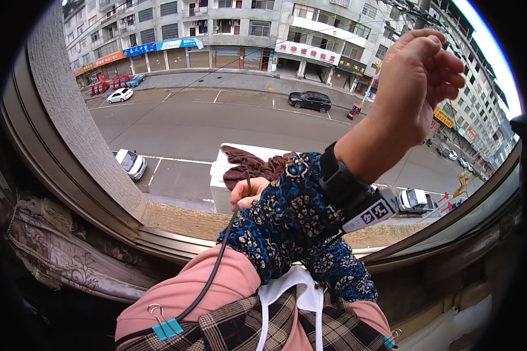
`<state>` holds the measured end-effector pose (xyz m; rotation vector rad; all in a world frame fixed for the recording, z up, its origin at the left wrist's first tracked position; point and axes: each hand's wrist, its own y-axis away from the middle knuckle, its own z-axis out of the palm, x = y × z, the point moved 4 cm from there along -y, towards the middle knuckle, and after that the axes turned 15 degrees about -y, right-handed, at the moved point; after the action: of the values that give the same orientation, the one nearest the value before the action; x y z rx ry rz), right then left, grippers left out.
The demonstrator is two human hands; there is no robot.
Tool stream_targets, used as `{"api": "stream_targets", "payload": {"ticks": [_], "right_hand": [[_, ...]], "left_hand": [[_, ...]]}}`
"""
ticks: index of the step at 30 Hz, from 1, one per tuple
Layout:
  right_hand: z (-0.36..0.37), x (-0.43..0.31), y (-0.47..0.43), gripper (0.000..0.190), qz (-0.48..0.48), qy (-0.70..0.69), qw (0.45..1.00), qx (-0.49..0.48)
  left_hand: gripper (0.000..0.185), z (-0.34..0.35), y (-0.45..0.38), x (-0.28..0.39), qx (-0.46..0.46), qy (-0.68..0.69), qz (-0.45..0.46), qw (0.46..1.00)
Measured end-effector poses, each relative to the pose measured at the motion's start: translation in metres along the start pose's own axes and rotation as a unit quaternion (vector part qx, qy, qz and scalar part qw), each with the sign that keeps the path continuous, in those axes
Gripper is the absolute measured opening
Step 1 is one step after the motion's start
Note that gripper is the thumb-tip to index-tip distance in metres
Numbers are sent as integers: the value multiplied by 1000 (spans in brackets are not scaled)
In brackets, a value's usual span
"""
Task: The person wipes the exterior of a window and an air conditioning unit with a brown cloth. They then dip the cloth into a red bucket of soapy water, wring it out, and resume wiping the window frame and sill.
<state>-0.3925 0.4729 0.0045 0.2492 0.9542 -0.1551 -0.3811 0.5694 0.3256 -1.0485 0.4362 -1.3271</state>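
Observation:
My forearms cross in front of me, both in blue-and-black patterned sleeve covers. My left hand (pixel 413 83) is raised at the upper right over the street, fingers loosely curled; what lies inside them is hidden. A black wrist strap (pixel 338 175) with a white printed-code tag (pixel 371 215) sits on that forearm. Beneath the left arm, my right hand (pixel 248 193) shows beside a brown cloth (pixel 259 164). Between its thumb and finger passes a black cable (pixel 217 263), which runs down to a turquoise binder clip (pixel 167 329) at my clothing. The cloth lies bunched on a white box-shaped unit (pixel 215 175) outside.
I am at an open window with a metal frame (pixel 175 239) and a rough outer sill (pixel 180 219). A tied curtain (pixel 83 267) hangs at left, and a glass pane (pixel 470 210) stands at right. Far below, a street (pixel 193 109) holds parked vehicles.

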Motion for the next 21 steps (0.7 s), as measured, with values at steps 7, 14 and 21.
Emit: {"api": "stream_targets", "payload": {"ticks": [7, 14, 21], "right_hand": [[1, 39, 29, 29, -108, 129, 983, 68], [71, -58, 102, 12, -281, 204, 915, 204], [190, -91, 55, 52, -394, 562, 726, 41]], "left_hand": [[17, -193, -100, 54, 161, -832, 168, 504], [14, -367, 4, 160, 57, -990, -38, 122], [16, -399, 43, 152, -21, -989, -133, 61]]}}
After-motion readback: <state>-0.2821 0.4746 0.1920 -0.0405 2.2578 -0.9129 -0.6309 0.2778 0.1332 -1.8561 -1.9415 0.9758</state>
